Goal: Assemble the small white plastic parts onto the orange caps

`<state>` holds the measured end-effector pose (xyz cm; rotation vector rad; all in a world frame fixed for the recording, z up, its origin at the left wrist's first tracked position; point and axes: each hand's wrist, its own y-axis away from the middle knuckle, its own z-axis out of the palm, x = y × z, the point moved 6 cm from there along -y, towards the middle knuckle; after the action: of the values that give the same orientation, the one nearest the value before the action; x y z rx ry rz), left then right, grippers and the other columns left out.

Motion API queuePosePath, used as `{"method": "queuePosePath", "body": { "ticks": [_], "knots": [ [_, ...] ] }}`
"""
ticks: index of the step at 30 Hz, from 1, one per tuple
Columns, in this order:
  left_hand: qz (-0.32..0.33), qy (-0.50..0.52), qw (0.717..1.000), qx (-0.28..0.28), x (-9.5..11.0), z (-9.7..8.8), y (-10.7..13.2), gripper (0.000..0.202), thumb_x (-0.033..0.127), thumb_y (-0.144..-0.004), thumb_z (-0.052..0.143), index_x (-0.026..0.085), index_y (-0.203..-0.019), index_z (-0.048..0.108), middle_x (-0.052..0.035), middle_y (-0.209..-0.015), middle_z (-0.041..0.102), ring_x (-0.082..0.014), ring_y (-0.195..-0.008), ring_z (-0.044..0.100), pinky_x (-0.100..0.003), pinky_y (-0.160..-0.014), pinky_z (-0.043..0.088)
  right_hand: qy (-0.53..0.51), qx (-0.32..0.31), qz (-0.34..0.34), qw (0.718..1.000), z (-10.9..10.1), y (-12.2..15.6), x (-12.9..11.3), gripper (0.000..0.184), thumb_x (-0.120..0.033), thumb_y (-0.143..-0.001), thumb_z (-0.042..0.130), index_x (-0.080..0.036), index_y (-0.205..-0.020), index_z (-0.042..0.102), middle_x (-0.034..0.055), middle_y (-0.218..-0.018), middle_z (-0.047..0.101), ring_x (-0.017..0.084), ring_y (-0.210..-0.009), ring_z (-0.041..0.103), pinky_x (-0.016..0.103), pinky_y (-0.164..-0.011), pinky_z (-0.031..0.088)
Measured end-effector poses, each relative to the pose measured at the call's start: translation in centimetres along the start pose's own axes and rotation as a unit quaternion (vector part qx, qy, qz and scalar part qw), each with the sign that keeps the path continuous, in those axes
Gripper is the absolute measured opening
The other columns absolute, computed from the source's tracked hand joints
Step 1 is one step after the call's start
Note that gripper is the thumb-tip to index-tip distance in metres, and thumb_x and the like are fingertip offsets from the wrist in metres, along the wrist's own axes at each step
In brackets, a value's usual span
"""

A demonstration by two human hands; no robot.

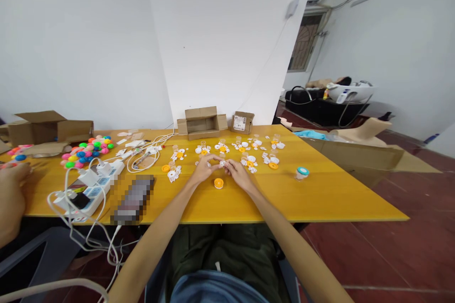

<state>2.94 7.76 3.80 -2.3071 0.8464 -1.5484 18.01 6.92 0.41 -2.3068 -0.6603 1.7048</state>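
Observation:
Between my fingertips, over the middle of the table, is a small white disc with holes (222, 163). My left hand (206, 169) has its thumb against the disc's left side, with its index finger arched above. My right hand (237, 172) pinches the disc from the right, its other fingers curled. Just below both hands stands an orange-and-white round cap (218, 183). Beyond them lie small groups of white perforated parts, orange rings (204, 153) and clear cups (238, 140). Left of my hands are more white perforated pieces (174, 174).
A clear jar with a teal lid (302, 173) stands to the right. On the left lie a phone (133, 199), a power strip (95, 191) with tangled cables and colourful balls (87, 152). Cardboard boxes (202, 123) line the back. Another person's hand (12, 189) reaches in at far left.

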Motion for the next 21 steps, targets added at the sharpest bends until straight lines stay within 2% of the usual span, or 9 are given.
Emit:
{"method": "queuePosePath", "body": {
  "ticks": [8, 21],
  "knots": [
    [-0.005, 0.008, 1.0, -0.007, 0.43, 0.07, 0.0, 0.013, 0.033, -0.08, 0.08, 0.024, -0.089, 0.081, -0.0042, -0.093, 0.08, -0.0228, -0.093, 0.071, -0.038, -0.096, 0.052, 0.01, -0.005, -0.006, 1.0, -0.04, 0.08, 0.14, 0.045, -0.06, -0.097, 0.047, -0.024, -0.07, 0.055, -0.0006, -0.065, 0.059, 0.018, -0.064, 0.055, 0.03, -0.067, 0.048],
    [-0.001, 0.018, 1.0, -0.004, 0.41, 0.11, -0.08, 0.014, 0.037, -0.08, 0.08, 0.025, -0.087, 0.082, -0.0043, -0.089, 0.08, -0.0233, -0.093, 0.071, -0.039, -0.097, 0.052, -0.008, -0.026, 0.003, 1.0, 0.07, 0.03, 0.12, 0.051, -0.067, -0.095, 0.047, -0.024, -0.071, 0.057, -0.0001, -0.064, 0.06, 0.018, -0.062, 0.057, 0.03, -0.065, 0.049]
  ]
}}
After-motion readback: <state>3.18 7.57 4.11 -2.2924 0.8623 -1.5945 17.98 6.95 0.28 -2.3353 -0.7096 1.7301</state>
